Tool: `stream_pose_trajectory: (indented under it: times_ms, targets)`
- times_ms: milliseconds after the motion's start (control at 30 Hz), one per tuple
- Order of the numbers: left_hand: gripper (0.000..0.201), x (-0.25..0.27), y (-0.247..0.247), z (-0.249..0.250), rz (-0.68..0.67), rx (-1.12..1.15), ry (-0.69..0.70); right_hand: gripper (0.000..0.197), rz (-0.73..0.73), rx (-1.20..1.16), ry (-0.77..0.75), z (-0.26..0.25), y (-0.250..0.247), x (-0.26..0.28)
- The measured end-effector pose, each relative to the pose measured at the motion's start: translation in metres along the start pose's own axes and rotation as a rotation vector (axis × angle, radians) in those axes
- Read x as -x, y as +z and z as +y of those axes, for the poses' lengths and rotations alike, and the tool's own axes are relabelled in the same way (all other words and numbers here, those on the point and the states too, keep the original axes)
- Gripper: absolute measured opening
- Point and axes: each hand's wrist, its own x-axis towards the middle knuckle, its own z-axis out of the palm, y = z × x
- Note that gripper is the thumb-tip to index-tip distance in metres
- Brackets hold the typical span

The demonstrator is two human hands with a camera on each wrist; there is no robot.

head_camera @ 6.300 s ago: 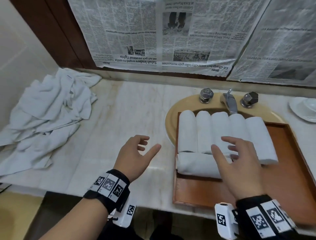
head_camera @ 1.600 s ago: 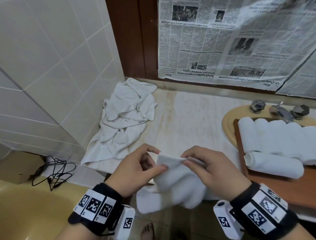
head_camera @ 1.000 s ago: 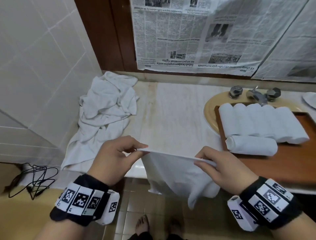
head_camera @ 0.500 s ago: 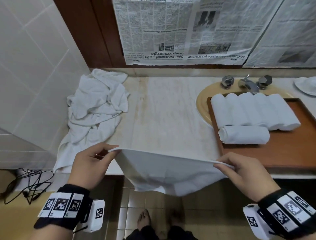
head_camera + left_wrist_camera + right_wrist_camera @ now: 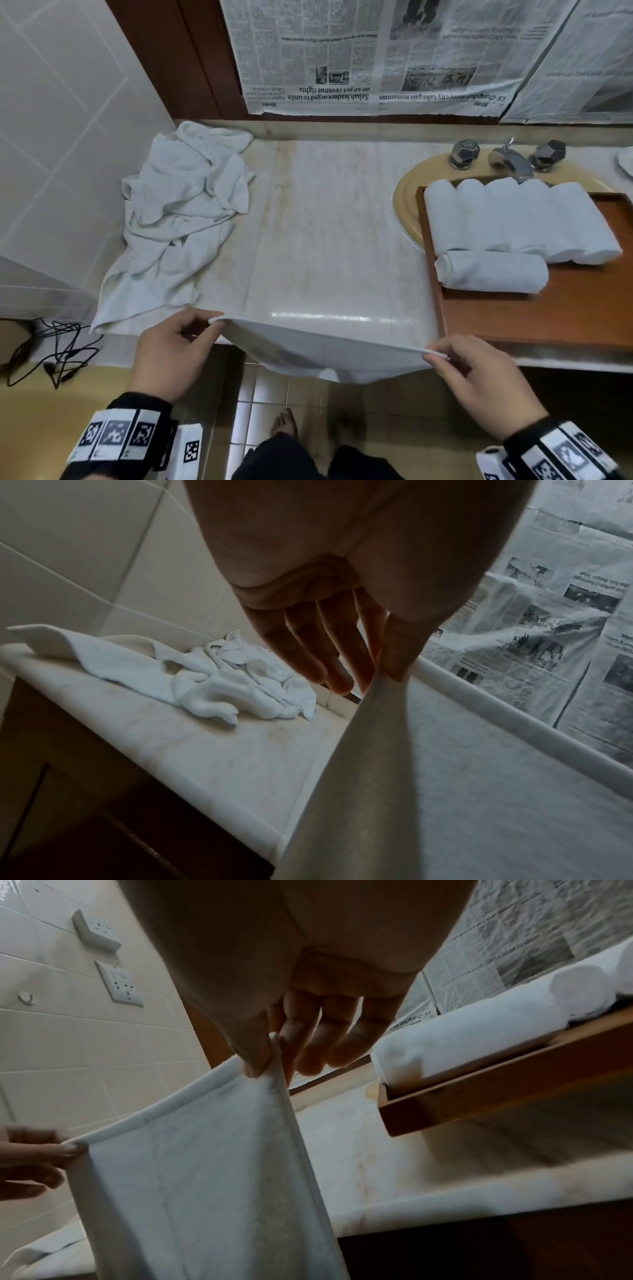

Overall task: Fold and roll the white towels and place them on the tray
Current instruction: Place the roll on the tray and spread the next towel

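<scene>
- Head view: the left hand [image 5: 171, 353] and the right hand [image 5: 479, 380] each pinch one top corner of a white towel [image 5: 325, 356], thumb against forefinger, the other fingers loosely curled and holding nothing.
- Its top hem is stretched between the two hands just above the front edge of the counter [image 5: 329, 233]; the rest hangs down in front of that edge, over the tiled floor.
- Left wrist view: the thumb and forefinger [image 5: 394, 653] close on the cloth, which runs away from them as a taut sheet; the three other fingers point down, clear of it.
- Right wrist view: the thumb tip presses the hem corner against the forefinger [image 5: 253, 1053], and the hem runs across to the other hand's fingertips at the left border of the frame.
- A heap of unfolded towels [image 5: 178, 219] lies crumpled at the left end of the counter, against the tiled wall, one end draped over the front edge.
- The wooden tray [image 5: 548, 318] sits at the right end, its far part over the yellow sink [image 5: 407, 205]. Five rolled towels [image 5: 513, 219] lie side by side along its back, and a sixth roll [image 5: 489, 272] lies crosswise touching their near ends.
- Behind the sink stand a chrome tap [image 5: 510, 161] and two knobs; newspaper sheets [image 5: 376, 54] cover the wall above the counter's back edge.
</scene>
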Motion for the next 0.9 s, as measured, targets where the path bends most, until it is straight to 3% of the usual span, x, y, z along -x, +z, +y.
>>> stream_pose_trajectory:
  times_ms: [133,300,500,667,900]
  targets:
    - [0.007,-0.01,0.008,0.006,0.058,-0.009,-0.012,0.01,0.059,-0.032,-0.047,0.003,-0.011,-0.015]
    - [0.002,-0.052,0.006,0.039,0.145,0.019,0.008,0.003,0.197,-0.11,-0.061,-0.014,-0.047,-0.069]
    - [0.007,-0.158,0.015,0.077,0.131,0.042,0.072,0.008,0.287,-0.039,0.015,-0.026,-0.091,-0.186]
    - [0.013,-0.269,0.036,0.097,0.085,0.0,0.115,0.015,0.237,0.056,0.12,-0.03,-0.111,-0.298]
    - [0.015,-0.393,0.096,0.109,-0.013,-0.214,0.09,0.016,0.132,0.144,0.374,-0.009,-0.098,-0.44]
